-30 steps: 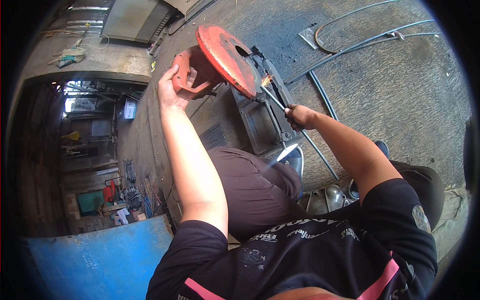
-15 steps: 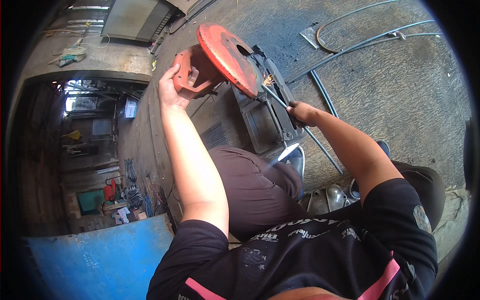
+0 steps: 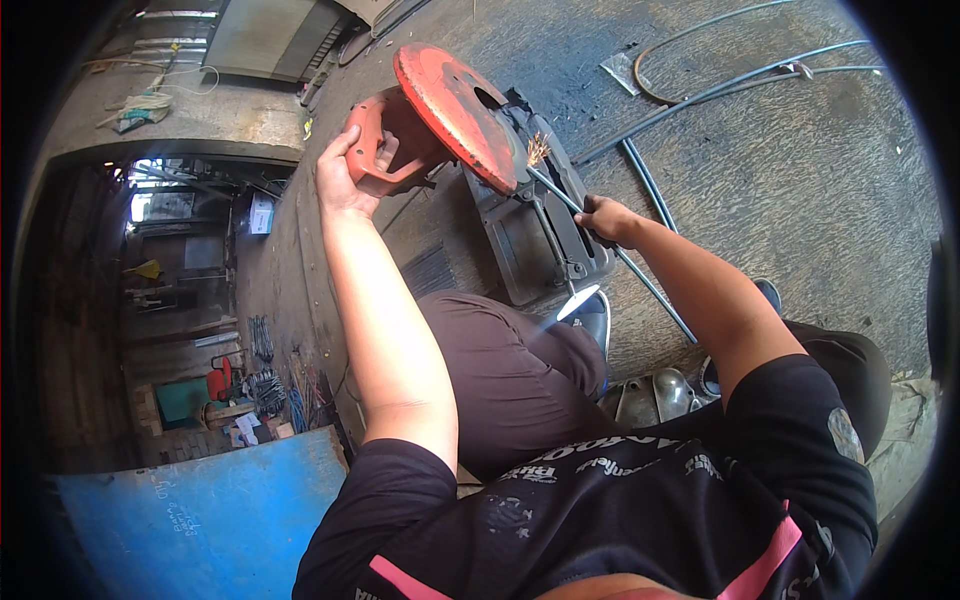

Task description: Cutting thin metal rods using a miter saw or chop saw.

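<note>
My left hand (image 3: pixel 350 172) is wrapped round the handle of a red cut-off saw (image 3: pixel 452 118), whose round guard is worn along its rim. The saw stands on a dark metal base (image 3: pixel 525 250) on the ground. In my right hand (image 3: pixel 607 220) is a thin metal rod (image 3: pixel 655 288), its far end at the saw's wheel beside the guard. Orange sparks (image 3: pixel 538 150) spray up from that end. The guard hides most of the wheel.
Long pipes and a bent hose (image 3: pixel 690 100) lie on the rough floor at the far right, with two short rods (image 3: pixel 648 185) nearer. My shoe (image 3: pixel 596 318) is close to the base, beside metal parts (image 3: pixel 650 398). A blue sheet (image 3: pixel 200 520) lies at lower left.
The rod's near end has shifted slightly nearer and to the right, and the spark spray has grown a little taller. The left hand and saw look almost unmoved.
</note>
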Tool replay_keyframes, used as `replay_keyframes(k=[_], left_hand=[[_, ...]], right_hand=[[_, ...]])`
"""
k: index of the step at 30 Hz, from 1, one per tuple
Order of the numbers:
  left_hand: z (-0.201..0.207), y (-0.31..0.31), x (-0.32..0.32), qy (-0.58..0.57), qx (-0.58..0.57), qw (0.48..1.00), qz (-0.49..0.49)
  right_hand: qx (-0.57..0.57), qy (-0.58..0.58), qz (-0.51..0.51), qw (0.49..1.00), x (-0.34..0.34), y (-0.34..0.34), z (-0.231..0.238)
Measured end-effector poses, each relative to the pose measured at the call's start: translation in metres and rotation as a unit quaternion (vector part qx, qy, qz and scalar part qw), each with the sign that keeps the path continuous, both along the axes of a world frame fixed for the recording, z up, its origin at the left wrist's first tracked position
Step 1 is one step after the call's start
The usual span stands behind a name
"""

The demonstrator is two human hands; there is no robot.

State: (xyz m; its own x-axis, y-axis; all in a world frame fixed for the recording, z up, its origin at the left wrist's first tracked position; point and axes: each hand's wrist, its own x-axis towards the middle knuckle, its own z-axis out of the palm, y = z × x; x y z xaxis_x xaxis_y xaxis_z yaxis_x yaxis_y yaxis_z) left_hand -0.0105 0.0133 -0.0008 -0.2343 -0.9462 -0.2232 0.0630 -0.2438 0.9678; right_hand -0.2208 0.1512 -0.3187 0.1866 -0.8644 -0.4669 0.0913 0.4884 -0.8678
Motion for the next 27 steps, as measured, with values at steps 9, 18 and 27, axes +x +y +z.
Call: replay_keyframes(k=[9,18,27], left_hand=[[-0.002,0.001,0.0,-0.005,-0.023,1.0,-0.001],[0.003,0.012,-0.009,-0.031,-0.006,0.999,0.007],[0.003,0.01,-0.007,-0.04,-0.009,0.999,0.004]], right_hand=[[0.0,-0.041,-0.059,0.997,0.006,-0.005,-0.006],[0.039,-0.078,-0.015,0.996,-0.001,-0.008,0.002],[0.003,-0.065,-0.052,0.997,0.005,-0.008,-0.006]])
